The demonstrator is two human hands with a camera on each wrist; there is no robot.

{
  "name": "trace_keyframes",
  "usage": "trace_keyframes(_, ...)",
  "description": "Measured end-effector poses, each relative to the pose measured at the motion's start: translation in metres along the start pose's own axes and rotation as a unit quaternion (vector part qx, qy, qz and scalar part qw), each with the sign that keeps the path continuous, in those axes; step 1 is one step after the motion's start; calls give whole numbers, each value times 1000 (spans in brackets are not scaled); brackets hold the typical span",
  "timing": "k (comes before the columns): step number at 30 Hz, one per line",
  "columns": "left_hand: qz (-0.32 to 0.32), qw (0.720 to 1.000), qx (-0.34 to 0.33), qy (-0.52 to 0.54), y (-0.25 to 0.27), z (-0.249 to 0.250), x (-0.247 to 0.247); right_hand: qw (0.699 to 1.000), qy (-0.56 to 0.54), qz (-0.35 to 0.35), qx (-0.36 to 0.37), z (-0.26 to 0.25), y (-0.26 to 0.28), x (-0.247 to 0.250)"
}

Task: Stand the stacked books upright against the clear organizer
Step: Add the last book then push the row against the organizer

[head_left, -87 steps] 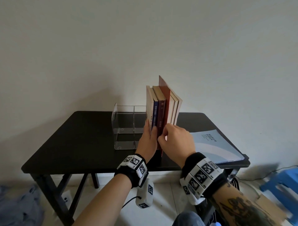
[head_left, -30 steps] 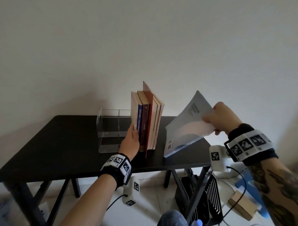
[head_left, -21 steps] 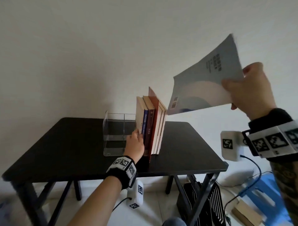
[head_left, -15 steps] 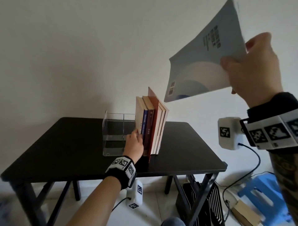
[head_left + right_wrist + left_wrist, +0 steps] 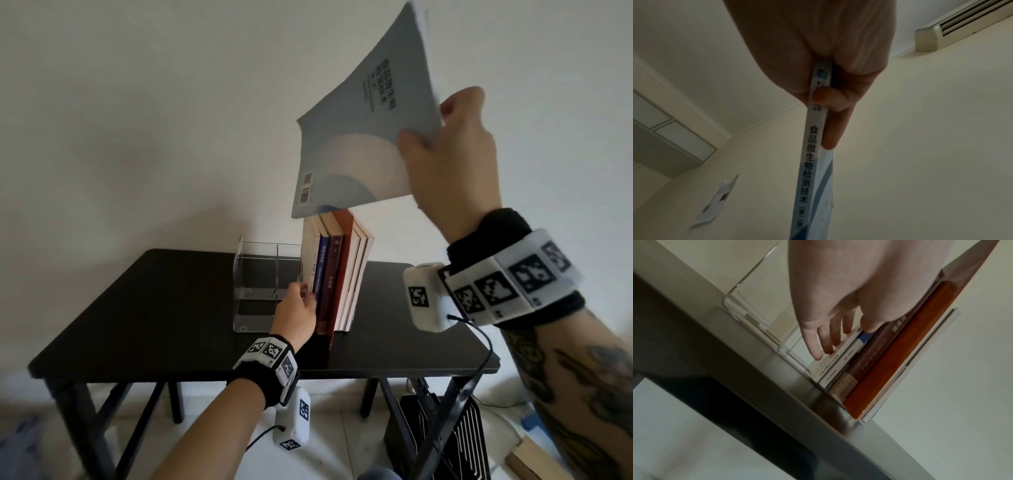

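Black table [image 5: 171,308] with upright books [image 5: 337,274] beside clear organizer [image 5: 257,291]; left hand [image 5: 296,313] flat against them, right hand [image 5: 452,171] pinching blue book [image 5: 370,130].

A plain off-white wall [image 5: 144,113] is seen behind a black table [image 5: 164,308], which is set close against it. The table is carried on black crossed legs [image 5: 137,421]. A soft shadow is cast on the wall above the table's far edge. A pale tiled floor [image 5: 335,442] is seen below. A black slatted unit [image 5: 469,442] is placed on the floor under the table's right edge, and a flat cardboard piece [image 5: 534,462] lies beside it. In the right wrist view, a wall-mounted air conditioner [image 5: 962,24] is fitted near the ceiling, and a ceiling recess [image 5: 670,134] with pale panels is visible. The room is lit evenly and dimly.
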State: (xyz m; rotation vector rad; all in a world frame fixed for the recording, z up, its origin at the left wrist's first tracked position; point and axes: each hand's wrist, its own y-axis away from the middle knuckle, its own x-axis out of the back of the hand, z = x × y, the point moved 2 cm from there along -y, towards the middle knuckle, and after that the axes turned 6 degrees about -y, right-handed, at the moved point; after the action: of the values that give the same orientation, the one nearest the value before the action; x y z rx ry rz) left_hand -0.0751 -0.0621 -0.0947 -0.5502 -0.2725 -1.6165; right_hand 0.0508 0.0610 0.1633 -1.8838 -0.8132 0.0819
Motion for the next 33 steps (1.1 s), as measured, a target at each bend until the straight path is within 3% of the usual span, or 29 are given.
trace_keyframes(7, -22, 1000, 5, -17, 6, -3, 3, 995, 31, -94, -11, 8, 16, -52)
trace_keyframes(19, -1, 997, 66, 29, 8, -9, 1, 976, 126, -174, -30, 16, 31, -93)
trace_keyframes(24, 14, 1000, -6, 19, 11, -5, 0, 960, 171, -220, -20, 8, 34, -110)
trace_keyframes(33, 43, 997, -64, 15, 8, -6, -3, 954, 172, -243, -20, 2, 42, -108)
